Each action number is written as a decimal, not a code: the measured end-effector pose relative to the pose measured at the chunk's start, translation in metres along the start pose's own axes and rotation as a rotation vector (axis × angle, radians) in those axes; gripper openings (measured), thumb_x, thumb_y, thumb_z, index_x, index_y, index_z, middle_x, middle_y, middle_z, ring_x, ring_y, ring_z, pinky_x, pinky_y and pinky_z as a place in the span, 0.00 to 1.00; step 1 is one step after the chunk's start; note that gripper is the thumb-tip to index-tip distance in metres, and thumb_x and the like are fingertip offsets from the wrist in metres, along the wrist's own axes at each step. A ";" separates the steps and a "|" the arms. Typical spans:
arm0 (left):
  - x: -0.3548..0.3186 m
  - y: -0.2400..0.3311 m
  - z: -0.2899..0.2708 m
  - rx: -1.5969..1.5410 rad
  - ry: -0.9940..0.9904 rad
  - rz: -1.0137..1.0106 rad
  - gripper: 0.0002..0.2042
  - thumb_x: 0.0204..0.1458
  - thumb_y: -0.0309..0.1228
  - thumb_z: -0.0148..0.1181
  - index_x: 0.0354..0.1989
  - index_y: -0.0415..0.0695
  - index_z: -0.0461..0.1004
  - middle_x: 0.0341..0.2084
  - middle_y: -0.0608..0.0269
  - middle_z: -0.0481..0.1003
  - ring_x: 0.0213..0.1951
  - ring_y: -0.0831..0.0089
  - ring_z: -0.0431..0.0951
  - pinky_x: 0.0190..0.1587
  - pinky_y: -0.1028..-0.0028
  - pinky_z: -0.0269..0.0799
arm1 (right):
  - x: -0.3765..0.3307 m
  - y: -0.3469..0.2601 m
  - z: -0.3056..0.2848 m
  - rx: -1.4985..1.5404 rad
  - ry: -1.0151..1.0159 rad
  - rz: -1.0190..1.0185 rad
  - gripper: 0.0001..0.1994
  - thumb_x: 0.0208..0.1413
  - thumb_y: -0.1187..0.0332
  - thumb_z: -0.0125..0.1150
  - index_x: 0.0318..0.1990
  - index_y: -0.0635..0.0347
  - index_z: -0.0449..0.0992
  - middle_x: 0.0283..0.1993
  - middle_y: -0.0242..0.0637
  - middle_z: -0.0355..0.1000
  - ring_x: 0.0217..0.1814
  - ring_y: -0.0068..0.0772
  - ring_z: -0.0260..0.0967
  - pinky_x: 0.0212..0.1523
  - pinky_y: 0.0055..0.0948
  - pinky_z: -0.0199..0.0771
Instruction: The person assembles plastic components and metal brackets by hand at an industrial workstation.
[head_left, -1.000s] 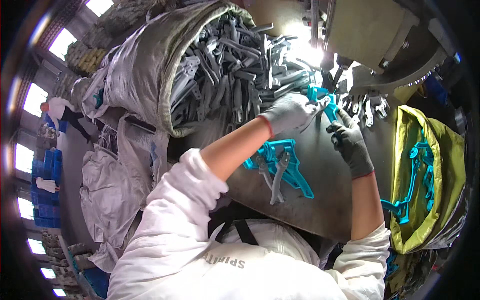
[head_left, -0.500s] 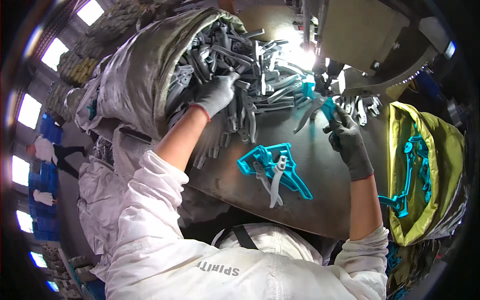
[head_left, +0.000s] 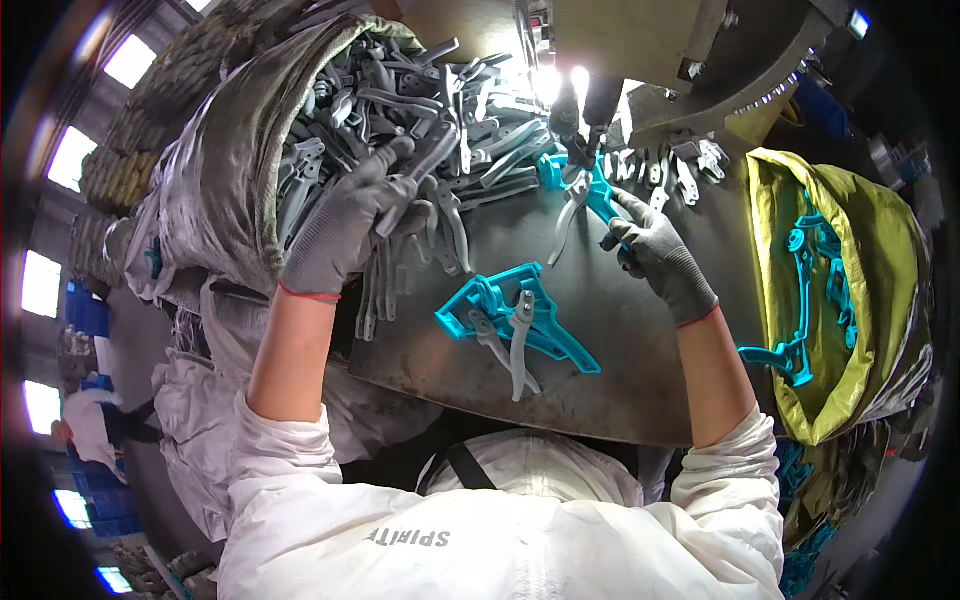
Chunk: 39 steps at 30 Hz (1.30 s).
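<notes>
As left grip (head_left: 350,222) holds lever (head_left: 433,150), right grip (head_left: 662,258) clasps frame (head_left: 601,196).

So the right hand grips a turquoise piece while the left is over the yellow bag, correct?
Not quite: in the head view, the left hand is over the grey levers at the grey sack, not the yellow bag. The right hand does grip a turquoise piece.

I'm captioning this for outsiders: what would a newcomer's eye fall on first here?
Probably the turquoise frame lying on the table with two grey levers on it, and the turquoise part in the right hand, below glaring lights. Then the heap of grey levers spilling from the large sack, upper left, and the open yellow bag at right.
</notes>
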<state>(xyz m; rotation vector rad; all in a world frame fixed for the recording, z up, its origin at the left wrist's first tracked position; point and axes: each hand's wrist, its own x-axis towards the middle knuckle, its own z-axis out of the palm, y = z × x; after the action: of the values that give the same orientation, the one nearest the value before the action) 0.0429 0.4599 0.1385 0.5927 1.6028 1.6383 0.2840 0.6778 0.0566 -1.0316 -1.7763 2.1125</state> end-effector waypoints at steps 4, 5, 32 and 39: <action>-0.005 0.013 0.034 0.087 -0.321 -0.044 0.15 0.52 0.32 0.56 0.46 0.38 0.69 0.29 0.64 0.72 0.27 0.79 0.72 0.34 0.79 0.71 | -0.003 0.003 0.000 0.003 -0.006 -0.050 0.26 0.55 0.71 0.49 0.63 0.50 0.59 0.25 0.31 0.69 0.16 0.14 0.57 0.15 0.14 0.58; -0.007 0.015 0.043 0.209 -0.350 -0.086 0.14 0.53 0.34 0.55 0.44 0.39 0.69 0.27 0.65 0.72 0.26 0.81 0.71 0.32 0.80 0.69 | -0.003 0.004 0.001 -0.001 -0.005 -0.075 0.25 0.56 0.71 0.49 0.63 0.53 0.58 0.26 0.31 0.69 0.16 0.14 0.56 0.15 0.14 0.57; 0.065 -0.066 0.121 0.088 -0.384 -0.193 0.15 0.57 0.39 0.50 0.43 0.40 0.71 0.30 0.63 0.75 0.28 0.76 0.77 0.31 0.77 0.75 | -0.048 -0.002 -0.027 0.411 0.273 -0.235 0.21 0.53 0.75 0.48 0.56 0.63 0.61 0.36 0.38 0.71 0.20 0.16 0.60 0.18 0.14 0.62; 0.069 -0.064 0.120 0.127 -0.413 -0.181 0.13 0.57 0.37 0.50 0.39 0.39 0.70 0.28 0.60 0.75 0.27 0.72 0.78 0.30 0.74 0.77 | 0.006 -0.009 -0.003 0.383 0.055 -0.208 0.26 0.55 0.77 0.47 0.63 0.66 0.53 0.37 0.41 0.71 0.19 0.16 0.61 0.16 0.14 0.61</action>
<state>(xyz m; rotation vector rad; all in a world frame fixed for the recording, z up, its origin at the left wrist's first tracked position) 0.1053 0.5841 0.0761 0.7716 1.4126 1.1956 0.2792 0.6856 0.0627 -0.7596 -1.3152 2.1524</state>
